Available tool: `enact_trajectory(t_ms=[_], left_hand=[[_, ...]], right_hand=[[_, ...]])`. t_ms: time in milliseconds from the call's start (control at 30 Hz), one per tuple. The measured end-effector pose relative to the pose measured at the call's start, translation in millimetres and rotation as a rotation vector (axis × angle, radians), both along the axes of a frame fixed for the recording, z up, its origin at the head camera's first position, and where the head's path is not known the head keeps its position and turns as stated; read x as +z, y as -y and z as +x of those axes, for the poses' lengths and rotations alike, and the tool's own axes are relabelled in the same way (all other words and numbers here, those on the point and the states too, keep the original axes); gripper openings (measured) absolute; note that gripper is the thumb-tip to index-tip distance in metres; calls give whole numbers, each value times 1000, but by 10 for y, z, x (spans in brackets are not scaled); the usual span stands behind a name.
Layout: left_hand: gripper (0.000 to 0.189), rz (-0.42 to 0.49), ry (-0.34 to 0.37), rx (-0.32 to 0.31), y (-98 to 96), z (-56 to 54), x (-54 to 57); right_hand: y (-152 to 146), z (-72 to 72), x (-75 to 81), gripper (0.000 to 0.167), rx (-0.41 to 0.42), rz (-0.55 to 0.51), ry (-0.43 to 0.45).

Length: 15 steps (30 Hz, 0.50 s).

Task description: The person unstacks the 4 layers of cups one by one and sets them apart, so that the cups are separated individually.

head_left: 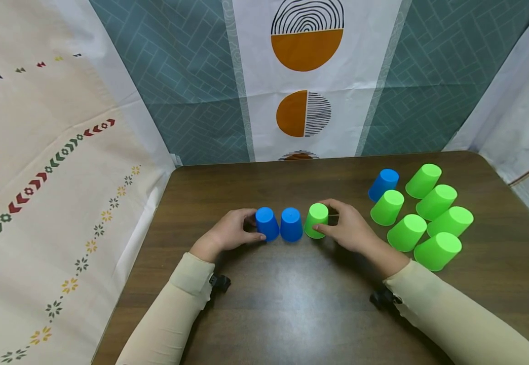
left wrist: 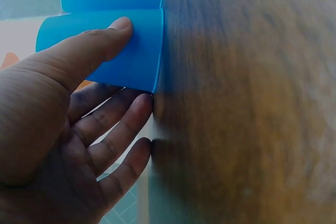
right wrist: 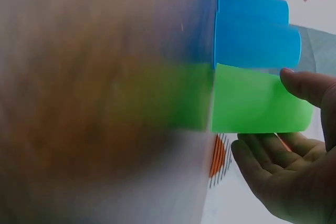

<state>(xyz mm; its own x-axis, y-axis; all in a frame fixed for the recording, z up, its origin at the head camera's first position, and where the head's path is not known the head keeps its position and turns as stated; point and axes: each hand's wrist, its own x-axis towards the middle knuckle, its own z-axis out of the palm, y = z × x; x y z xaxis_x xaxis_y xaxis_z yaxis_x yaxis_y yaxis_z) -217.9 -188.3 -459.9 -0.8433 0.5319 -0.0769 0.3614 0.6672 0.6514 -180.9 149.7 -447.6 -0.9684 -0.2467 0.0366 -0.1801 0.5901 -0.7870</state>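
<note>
Three upside-down cups stand in a row at the middle of the table. My left hand (head_left: pixel 233 229) holds the leftmost blue cup (head_left: pixel 267 224), its thumb (left wrist: pixel 118 32) on the near side and its fingers round the far side. A second blue cup (head_left: pixel 291 225) stands right beside it, untouched. At the row's right end my right hand (head_left: pixel 347 226) grips a green cup (head_left: pixel 315 221) between thumb and fingers. In the right wrist view the rim of this green cup (right wrist: pixel 257 100) is at the tabletop.
At the right of the wooden table (head_left: pixel 264 314) stand several upside-down green cups (head_left: pixel 438 251) in two slanting lines, with one blue cup (head_left: pixel 384 184) at their far end. A patterned cloth (head_left: pixel 301 81) hangs behind the table's far edge.
</note>
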Motion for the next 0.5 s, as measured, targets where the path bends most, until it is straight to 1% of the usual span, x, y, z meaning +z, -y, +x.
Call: enact_trajectory(t_ms=[133,300,500], left_hand=[[52,0,2,3,-4,-2,1],[51,3,6,11,-7,0,3],[50,7,13,16,-6,13,7]], right_hand=[[-81,-83,7,59,-54,-3,-8],[-171,-203,5,61,-145,-23,-23],[-201,-274,21,65,-237,-30,-19]])
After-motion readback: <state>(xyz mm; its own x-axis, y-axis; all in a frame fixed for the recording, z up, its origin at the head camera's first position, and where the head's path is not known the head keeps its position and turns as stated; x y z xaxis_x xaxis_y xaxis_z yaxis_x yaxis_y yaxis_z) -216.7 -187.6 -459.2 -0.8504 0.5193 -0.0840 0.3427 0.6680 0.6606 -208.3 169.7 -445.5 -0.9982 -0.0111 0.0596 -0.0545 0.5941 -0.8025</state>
